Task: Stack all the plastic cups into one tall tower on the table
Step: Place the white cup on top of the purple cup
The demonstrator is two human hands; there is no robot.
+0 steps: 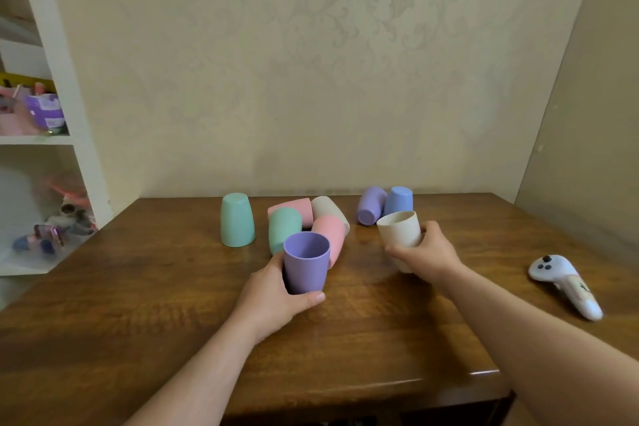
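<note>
No tower stands yet; this looks like the very start. The left hand (273, 301) grips a purple cup (306, 261), mouth up, low over the near part of the table (138, 304). The right hand (420, 254) grips a cream cup (399, 230), also mouth up and tipped a little, to the right of it and apart from it. Neither cup sits inside another.

The rest are scattered at the back: a green cup (237, 220) upside down by itself; a heap on their sides of a second green cup (284, 228), two pink cups (330, 235) and another cream cup (326, 209); further right a second purple cup (370, 206) lying over, touching a blue cup (399, 201) upside down. I count nine, so, to my eye, almost all the stacking remains. A white controller (563, 284) lies at the right edge, no part of the job.
</note>
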